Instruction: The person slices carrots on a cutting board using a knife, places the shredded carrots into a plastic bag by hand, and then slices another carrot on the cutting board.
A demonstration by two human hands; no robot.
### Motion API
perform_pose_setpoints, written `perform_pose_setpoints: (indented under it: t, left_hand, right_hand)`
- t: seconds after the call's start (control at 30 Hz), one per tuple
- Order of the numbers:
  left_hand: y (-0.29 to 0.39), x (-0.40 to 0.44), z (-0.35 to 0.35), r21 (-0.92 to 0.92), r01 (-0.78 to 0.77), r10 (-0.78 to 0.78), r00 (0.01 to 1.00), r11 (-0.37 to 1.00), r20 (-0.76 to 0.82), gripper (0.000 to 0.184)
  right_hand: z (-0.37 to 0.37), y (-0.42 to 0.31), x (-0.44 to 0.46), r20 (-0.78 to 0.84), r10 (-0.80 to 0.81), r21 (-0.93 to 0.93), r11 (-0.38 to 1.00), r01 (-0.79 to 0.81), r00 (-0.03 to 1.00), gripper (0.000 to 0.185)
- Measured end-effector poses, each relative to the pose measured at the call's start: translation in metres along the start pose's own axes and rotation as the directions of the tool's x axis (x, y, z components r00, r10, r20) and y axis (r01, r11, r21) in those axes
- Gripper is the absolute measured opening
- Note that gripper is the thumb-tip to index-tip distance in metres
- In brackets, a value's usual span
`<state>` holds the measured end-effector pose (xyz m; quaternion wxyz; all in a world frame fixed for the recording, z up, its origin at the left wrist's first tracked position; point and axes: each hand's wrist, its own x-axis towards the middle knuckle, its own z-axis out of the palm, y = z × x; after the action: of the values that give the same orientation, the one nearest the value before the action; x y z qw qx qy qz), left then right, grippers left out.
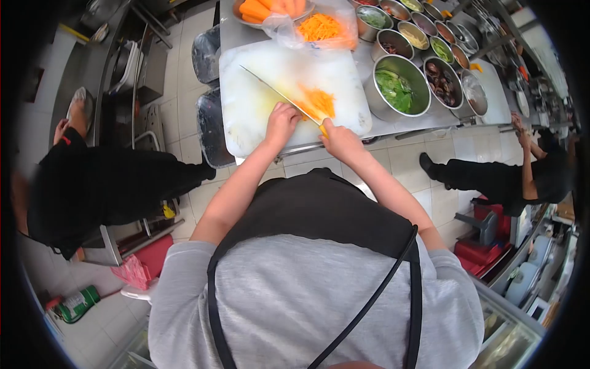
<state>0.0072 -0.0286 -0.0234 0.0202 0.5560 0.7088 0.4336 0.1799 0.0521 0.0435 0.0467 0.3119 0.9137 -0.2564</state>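
a long, thin-bladed knife with a yellow handle slants across the white chopping board, its tip toward the far left corner; finely shredded orange carrot lies loosely heaped just right of the blade.

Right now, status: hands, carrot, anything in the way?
Right hand gripping yellow-handled knife; left hand close beside it. Shredded carrot on white cutting board, by the knife. Plastic bag at board's far edge; nothing visibly blocking the knife.
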Motion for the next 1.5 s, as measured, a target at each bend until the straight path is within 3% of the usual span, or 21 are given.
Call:
perform_pose_setpoints:
  t: [0.1,0.17,0.2,0.27,0.3,0.37,0.4,0.47,0.7,0.77,0.87,1.0,1.07,1.2,1.27,1.3,1.37,1.4,1.43,1.47,1.5]
  left_hand:
    - [0.007,0.013,0.002,-0.043,0.021,-0.019,0.999,0.999,0.047,0.008]
    - [0.012,0.009,-0.009,-0.104,0.066,-0.089,0.968,0.992,-0.233,0.033]
    - [0.016,0.013,-0.016,-0.102,0.054,-0.076,0.97,0.993,-0.232,0.033]
    - [0.022,0.018,-0.03,-0.026,0.06,-0.065,0.968,0.998,-0.243,0.064]
    - [0.016,0.022,-0.03,-0.023,0.056,-0.06,0.968,0.998,-0.242,0.064]
    - [0.011,0.039,-0.032,0.501,0.048,-0.143,0.978,0.864,0.152,0.085]
    - [0.018,0.047,-0.035,0.513,0.053,-0.138,0.982,0.857,0.127,0.085]
    - [0.037,0.056,-0.03,0.671,-0.095,-0.315,0.829,0.736,0.463,0.085]
    - [0.025,0.078,0.011,0.575,-0.095,-0.312,0.761,0.813,0.568,0.094]
    - [0.024,0.089,0.025,0.503,-0.091,-0.285,0.731,0.86,0.62,0.092]
    - [0.023,0.105,0.038,0.558,-0.192,-0.278,0.71,0.807,0.647,0.092]
    - [0.065,0.143,-0.005,0.494,-0.168,-0.22,0.742,0.853,0.633,0.091]
    - [0.101,0.157,-0.055,0.276,-0.194,0.001,0.82,0.941,0.572,0.076]
    - [0.12,0.151,-0.117,0.159,-0.154,0.039,0.827,0.975,0.561,0.063]
    - [0.118,0.147,-0.128,0.14,0.017,-0.126,0.552,0.99,0.824,0.05]
    - [0.107,0.14,-0.12,0.139,0.017,-0.125,0.552,0.99,0.824,0.05]
    - [0.067,0.114,-0.085,0.066,-0.122,-0.002,0.463,0.99,0.886,0.056]
    - [0.061,0.105,-0.072,0.067,-0.124,-0.001,0.466,0.99,0.885,0.056]
    - [0.06,0.097,-0.055,0.114,-0.42,0.115,0.483,0.9,0.868,0.06]
    - [0.06,0.091,-0.041,0.165,-0.673,0.231,0.458,0.721,0.858,0.065]
    - [0.059,0.092,-0.028,0.165,-0.678,0.232,0.454,0.716,0.86,0.065]
  right_hand:
    - [-0.011,0.017,-0.004,-0.056,-0.021,-0.078,0.997,0.017,0.998,0.031]
    - [-0.018,0.023,-0.011,-0.167,-0.015,-0.13,0.991,-0.007,0.986,0.032]
    - [-0.02,0.026,-0.013,-0.179,-0.013,-0.126,0.992,-0.01,0.984,0.032]
    - [-0.016,0.033,-0.019,-0.286,-0.058,-0.148,0.989,0.015,0.956,0.028]
    - [-0.013,0.036,-0.021,-0.29,-0.058,-0.145,0.989,0.016,0.955,0.028]
    - [-0.008,0.04,-0.023,-0.355,-0.127,-0.178,0.982,0.067,0.926,0.029]
    - [-0.009,0.042,-0.02,-0.367,-0.152,-0.187,0.978,0.088,0.918,0.029]
    - [-0.007,0.042,-0.019,-0.387,-0.154,-0.211,0.975,0.075,0.909,0.028]
    - [-0.012,0.046,-0.012,-0.362,-0.181,-0.26,0.962,0.087,0.914,0.022]
    - [-0.004,0.048,-0.009,-0.317,-0.26,-0.309,0.938,0.159,0.912,0.036]
    - [0.004,0.035,-0.013,-0.277,-0.268,-0.286,0.94,0.187,0.923,0.037]
    - [-0.022,0.018,-0.029,-0.224,-0.138,-0.101,0.988,0.118,0.965,0.04]
    - [-0.042,0.021,-0.04,-0.092,0.051,0.086,0.995,-0.043,0.994,0.042]
    - [-0.067,0.049,-0.072,-0.137,0.083,0.125,0.99,-0.065,0.987,0.038]
    - [-0.086,0.054,-0.093,-0.18,0.201,0.179,0.969,-0.169,0.963,0.039]
    - [-0.094,0.057,-0.1,-0.18,0.201,0.178,0.969,-0.17,0.963,0.039]
    - [-0.104,0.061,-0.113,-0.203,0.253,0.325,0.929,-0.178,0.946,0.039]
    - [-0.107,0.062,-0.116,-0.222,0.26,0.34,0.924,-0.175,0.94,0.041]
    - [-0.109,0.063,-0.116,-0.224,0.258,0.34,0.925,-0.173,0.94,0.041]
    - [-0.11,0.062,-0.117,-0.239,0.255,0.37,0.916,-0.155,0.937,0.041]
    - [-0.11,0.062,-0.117,-0.257,0.256,0.402,0.905,-0.138,0.932,0.04]
